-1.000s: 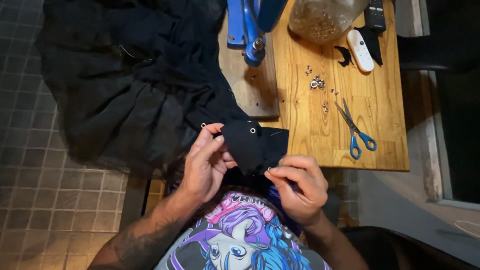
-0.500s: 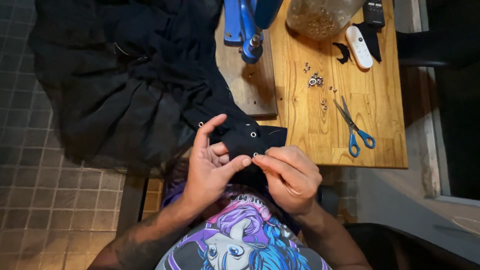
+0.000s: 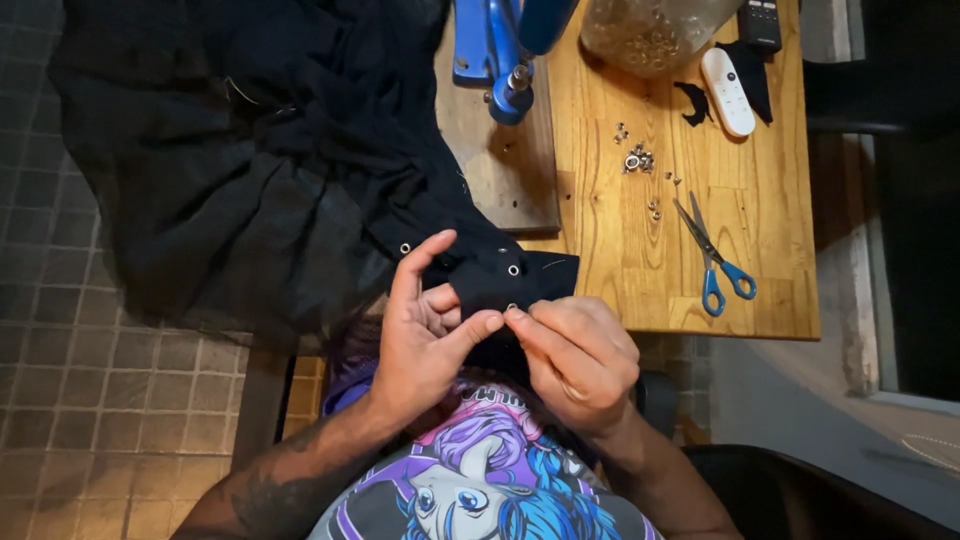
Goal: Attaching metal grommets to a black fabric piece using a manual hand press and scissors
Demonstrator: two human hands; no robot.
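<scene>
Black fabric, pinched by left hand, right hand

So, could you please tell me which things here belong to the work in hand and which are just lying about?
In use:
- left hand and right hand, pinching the black fabric at an eyelet
- probably the loose eyelets, jar of eyelets and blue press

Lying about:
- blue-handled scissors
- white remote
- black remote
- black fabric scrap
</scene>
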